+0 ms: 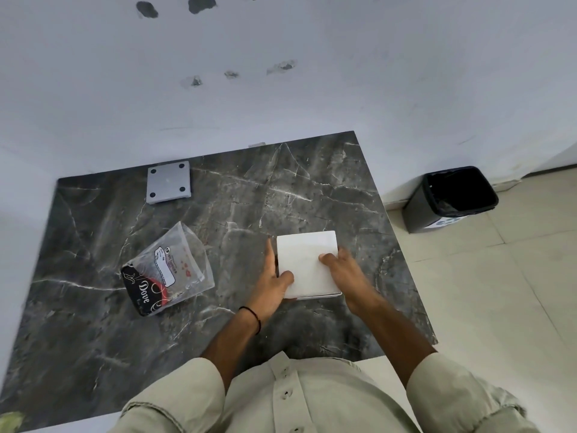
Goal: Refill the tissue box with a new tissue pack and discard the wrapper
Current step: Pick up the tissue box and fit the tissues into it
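Observation:
A white stack of tissues (304, 257) fills the open tissue box, of which only a thin pale rim (324, 295) shows at the near edge, on the dark marble table (249, 195). My left hand (274, 285) grips the stack's left side, thumb on top. Fingers of my right hand (343, 273) press down on its right side. The emptied clear wrapper (167, 270), with a black printed end, lies to the left, apart from both hands. A grey square plate with four black feet (168, 185), likely the box's base, rests upside down at the back left.
A black bin with a dark liner (449, 198) stands on the tiled floor to the right of the table, against the white wall. The table's far edge meets the wall.

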